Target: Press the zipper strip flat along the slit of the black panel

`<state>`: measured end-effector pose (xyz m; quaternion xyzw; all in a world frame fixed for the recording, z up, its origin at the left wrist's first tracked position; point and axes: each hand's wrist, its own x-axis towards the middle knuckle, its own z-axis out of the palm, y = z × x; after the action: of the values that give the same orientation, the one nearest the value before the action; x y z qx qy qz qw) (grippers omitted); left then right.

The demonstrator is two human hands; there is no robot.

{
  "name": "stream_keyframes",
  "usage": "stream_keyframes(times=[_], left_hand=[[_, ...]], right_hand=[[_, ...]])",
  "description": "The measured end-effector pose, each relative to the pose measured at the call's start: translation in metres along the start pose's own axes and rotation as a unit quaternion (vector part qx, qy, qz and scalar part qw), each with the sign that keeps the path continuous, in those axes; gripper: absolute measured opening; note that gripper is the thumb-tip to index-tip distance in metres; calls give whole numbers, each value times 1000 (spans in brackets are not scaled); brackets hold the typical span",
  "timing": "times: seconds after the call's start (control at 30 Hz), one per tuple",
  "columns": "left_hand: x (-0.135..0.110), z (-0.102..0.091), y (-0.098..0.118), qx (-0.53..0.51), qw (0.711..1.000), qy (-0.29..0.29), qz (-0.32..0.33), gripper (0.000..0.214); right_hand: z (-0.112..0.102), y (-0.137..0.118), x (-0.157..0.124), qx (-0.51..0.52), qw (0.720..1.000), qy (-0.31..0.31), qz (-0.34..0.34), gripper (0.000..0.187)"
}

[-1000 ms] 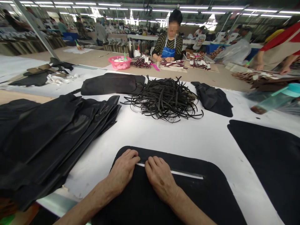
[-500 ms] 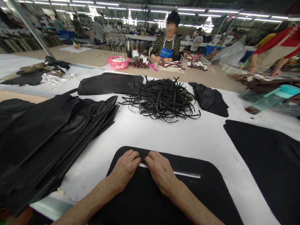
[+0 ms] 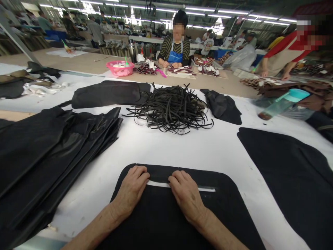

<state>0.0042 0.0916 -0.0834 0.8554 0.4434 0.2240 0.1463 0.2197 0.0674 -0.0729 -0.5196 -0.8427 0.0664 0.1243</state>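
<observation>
In front of me a black panel with rounded corners (image 3: pixel 226 211) lies on a white-covered table (image 3: pixel 145 147). A long narrow slot (image 3: pixel 160 184) runs across it near its far edge and shows white. My left hand (image 3: pixel 132 190) has its fingers curled and pressed together on the material at the slot's left part. Around the middle of the slot, my right hand (image 3: pixel 186 195) is closed the same way on the panel. The fingertips of both hands are partly hidden, so how they grip the material is hard to see.
Beyond the panel lies a tangled heap of black strips (image 3: pixel 171 109). Folded black pieces (image 3: pixel 54 149) are stacked at left, another black panel (image 3: pixel 286 170) at right. A bottle with a turquoise lid (image 3: pixel 282 104) and a pink basin (image 3: pixel 119 69) stand farther off. A co-worker (image 3: pixel 174 48) sits opposite.
My hands have moved apart along the slot, the left one leftward and the right one slightly rightward, uncovering more of the white between them. The whole view has shifted a little.
</observation>
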Motion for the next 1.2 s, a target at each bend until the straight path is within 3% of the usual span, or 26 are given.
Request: stream_keyframes(times=[0.2, 0.5, 0.77, 1.2], left_hand=[[4, -1, -1, 4, 1000, -13, -1, 23], [7, -4, 4, -9, 999, -25, -35, 22], [8, -2, 17, 47, 993, -37, -98, 23], [14, 3, 24, 114, 982, -33, -145, 16]], right_hand=[[-5, 13, -11, 85, 993, 22, 73, 15], [-1, 13, -10, 85, 991, 29, 101, 18], [-1, 8, -5, 14, 989, -39, 144, 16], [-18, 0, 13, -29, 967, -135, 214, 15]])
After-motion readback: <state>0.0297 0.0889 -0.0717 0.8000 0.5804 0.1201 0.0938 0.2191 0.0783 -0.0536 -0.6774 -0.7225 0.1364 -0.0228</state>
